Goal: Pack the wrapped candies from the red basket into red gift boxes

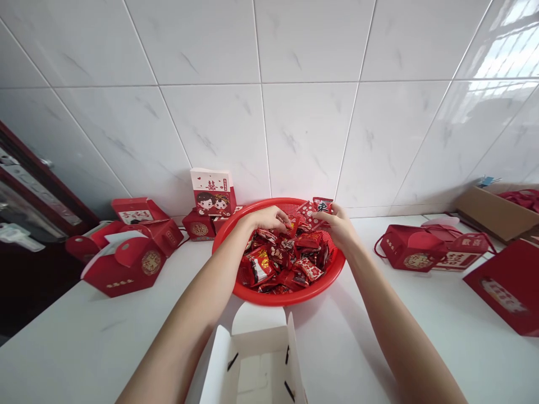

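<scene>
A round red plastic basket (227,289) stands against the wall, heaped with wrapped candies (278,255) in red, white and gold. Over the basket's far left side, my left hand (269,217) is closed, its fingertips pinching a red wrapped candy (290,225). My right hand (337,224) is at the far right rim, closed around small red packets (314,212); one is dotted with white and another bears a black character. Directly in front of me, below the basket, an open white-lined box (252,370) stands with its flaps up and nothing visible inside.
Red gift boxes (130,258) stand on the left of the white counter (109,336). A decorated box (214,193) leans near the tiled wall. More red boxes (415,247) and a cardboard carton (492,210) are on the right.
</scene>
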Tool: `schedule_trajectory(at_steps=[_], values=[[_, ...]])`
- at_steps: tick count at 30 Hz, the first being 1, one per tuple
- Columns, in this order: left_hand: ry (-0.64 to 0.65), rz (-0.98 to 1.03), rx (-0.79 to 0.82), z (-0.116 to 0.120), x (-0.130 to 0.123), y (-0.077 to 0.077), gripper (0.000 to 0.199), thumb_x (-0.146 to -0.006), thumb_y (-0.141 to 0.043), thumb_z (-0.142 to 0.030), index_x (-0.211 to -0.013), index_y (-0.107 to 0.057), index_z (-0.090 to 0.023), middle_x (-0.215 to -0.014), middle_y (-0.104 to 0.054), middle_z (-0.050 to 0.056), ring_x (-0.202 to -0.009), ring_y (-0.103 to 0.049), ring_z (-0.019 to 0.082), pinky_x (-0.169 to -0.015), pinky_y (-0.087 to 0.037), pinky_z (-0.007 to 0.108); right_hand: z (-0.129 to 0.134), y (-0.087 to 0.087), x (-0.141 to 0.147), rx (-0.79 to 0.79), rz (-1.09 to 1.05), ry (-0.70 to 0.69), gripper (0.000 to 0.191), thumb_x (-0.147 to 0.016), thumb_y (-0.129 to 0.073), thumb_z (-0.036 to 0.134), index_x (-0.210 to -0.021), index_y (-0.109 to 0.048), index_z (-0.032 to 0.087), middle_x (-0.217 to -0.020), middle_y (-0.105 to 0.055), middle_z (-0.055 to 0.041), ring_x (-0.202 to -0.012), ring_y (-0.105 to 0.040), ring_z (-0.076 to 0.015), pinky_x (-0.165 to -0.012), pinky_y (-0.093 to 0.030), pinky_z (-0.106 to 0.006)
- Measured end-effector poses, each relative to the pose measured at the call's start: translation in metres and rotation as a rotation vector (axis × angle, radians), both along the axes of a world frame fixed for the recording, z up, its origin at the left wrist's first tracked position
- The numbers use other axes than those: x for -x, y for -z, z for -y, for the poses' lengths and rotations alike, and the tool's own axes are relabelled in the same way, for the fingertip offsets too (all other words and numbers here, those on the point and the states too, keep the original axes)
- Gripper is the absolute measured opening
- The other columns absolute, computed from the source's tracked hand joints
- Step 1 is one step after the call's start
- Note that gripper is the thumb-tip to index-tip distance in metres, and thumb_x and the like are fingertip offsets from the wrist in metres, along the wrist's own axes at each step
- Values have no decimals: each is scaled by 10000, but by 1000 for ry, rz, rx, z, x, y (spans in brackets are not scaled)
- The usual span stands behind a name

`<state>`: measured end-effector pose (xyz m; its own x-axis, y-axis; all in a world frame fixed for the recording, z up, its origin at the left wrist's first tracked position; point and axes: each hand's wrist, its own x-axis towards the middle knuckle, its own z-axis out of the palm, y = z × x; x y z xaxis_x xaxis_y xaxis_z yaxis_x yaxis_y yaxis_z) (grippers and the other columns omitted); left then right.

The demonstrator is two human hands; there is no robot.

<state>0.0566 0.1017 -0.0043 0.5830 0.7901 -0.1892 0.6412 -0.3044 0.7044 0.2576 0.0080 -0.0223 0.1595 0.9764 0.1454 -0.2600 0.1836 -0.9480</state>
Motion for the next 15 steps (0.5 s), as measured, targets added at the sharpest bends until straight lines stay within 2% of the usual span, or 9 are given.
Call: schedule_trajectory(at_steps=[3, 5, 8, 11, 15], values=[[7, -4, 61, 1, -2, 7, 206, -650, -815, -329, -816, -789, -209, -778, -769, 17, -763, -686, 195, -666, -487, 245, 0, 0, 0, -2, 3, -5, 286, -546, -820, 239, -738, -608, 231, -674, -687, 20, -570, -622, -152, -503, -564, -272], [34, -82, 88, 1, -5, 13, 192, -676, -799, -356, -801, -777, -212, -755, -762, 16, -745, -685, 193, -652, -483, 244, 0, 0, 0, -1, 5, -4, 291, -551, -819, 239, -743, -601, 228, -667, -678, 23, -564, -618, -149, -504, -563, -272], [42, -204, 51, 1, -9, 21, 175, -569, -815, -229, -733, -754, -220, -690, -730, -10, -680, -645, 175, -620, -452, 233, -1, 2, -1, -7, 9, -8, 298, -558, -818, 236, -751, -590, 228, -670, -669, 26, -563, -618, -146, -510, -566, -273], [36, -281, 16, 0, -12, 27, 201, -451, -788, -93, -582, -691, -211, -559, -649, -14, -616, -599, 182, -597, -437, 249, -1, 2, -1, -9, 9, -13, 290, -563, -814, 239, -755, -597, 228, -666, -665, 25, -551, -614, -146, -506, -569, -279], [72, -346, 72, 0, -16, 30, 205, -418, -802, -108, -503, -646, -211, -496, -619, -15, -539, -577, 181, -545, -436, 259, -1, 2, -1, -7, -4, -11, 302, -547, -826, 241, -746, -600, 220, -653, -665, 23, -551, -610, -149, -499, -571, -287]])
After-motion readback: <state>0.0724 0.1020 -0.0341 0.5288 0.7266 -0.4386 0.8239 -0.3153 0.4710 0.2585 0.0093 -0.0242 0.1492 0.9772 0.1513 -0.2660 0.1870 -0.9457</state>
